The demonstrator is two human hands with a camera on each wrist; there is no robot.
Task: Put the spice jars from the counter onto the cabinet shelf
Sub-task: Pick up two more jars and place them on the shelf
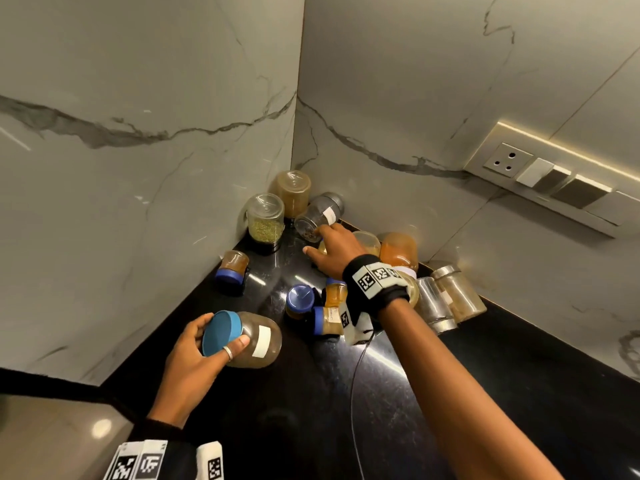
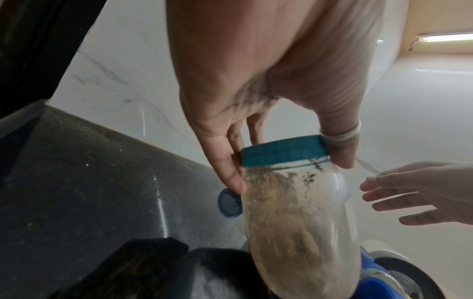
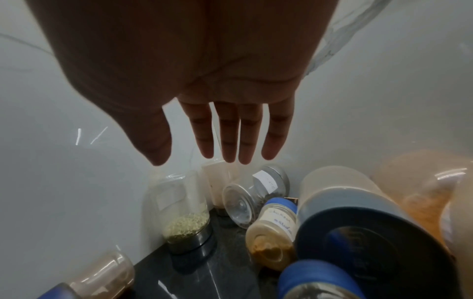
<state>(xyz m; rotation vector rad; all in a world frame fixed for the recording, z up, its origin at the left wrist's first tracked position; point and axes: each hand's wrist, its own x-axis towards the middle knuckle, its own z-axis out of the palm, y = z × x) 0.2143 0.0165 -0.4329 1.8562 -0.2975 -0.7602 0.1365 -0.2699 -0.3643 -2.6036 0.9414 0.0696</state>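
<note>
My left hand [image 1: 207, 341] grips a clear jar with a teal lid [image 1: 249, 339] and tan powder inside, fingers and thumb round the lid [image 2: 284, 151], jar tilted above the black counter [image 1: 346, 393]. My right hand [image 1: 329, 247] reaches over the jars toward the corner, fingers straight and spread, holding nothing [image 3: 217, 157]. Just past its fingertips lies a toppled steel-lidded jar [image 1: 320, 214] with dark bits [image 3: 243, 200]. A jar of greenish seeds [image 1: 265, 218] and a tan jar [image 1: 293, 192] stand inverted in the corner. Small blue-lidded jars [image 1: 299, 301] lie under my right wrist.
Marble walls close in the corner on the left and back. More jars [image 1: 446, 299] lie against the back wall to the right, with an orange-powder jar [image 1: 398, 251]. A small blue-lidded jar [image 1: 232, 268] stands by the left wall. A switch panel [image 1: 540, 178] is on the right wall.
</note>
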